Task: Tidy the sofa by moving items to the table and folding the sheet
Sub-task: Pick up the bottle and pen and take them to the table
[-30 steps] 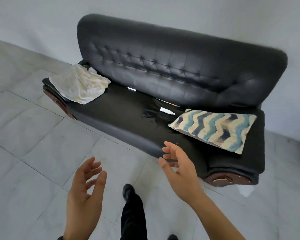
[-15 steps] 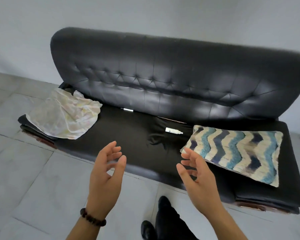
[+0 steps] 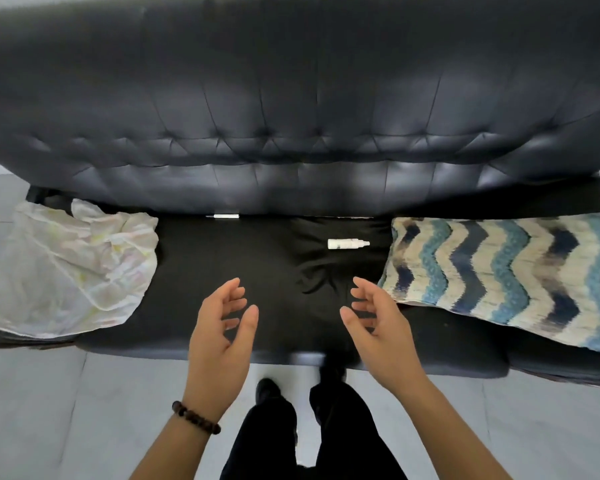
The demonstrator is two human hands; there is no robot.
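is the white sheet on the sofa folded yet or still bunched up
Bunched up. The white sheet lies in a crumpled heap on the left end of the sofa, with irregular creases and uneven edges.

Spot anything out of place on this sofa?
Yes: a crumpled white sheet bunched at the left end, a small white bottle lying on its side in the middle, and a thin pen-like stick against the backrest.
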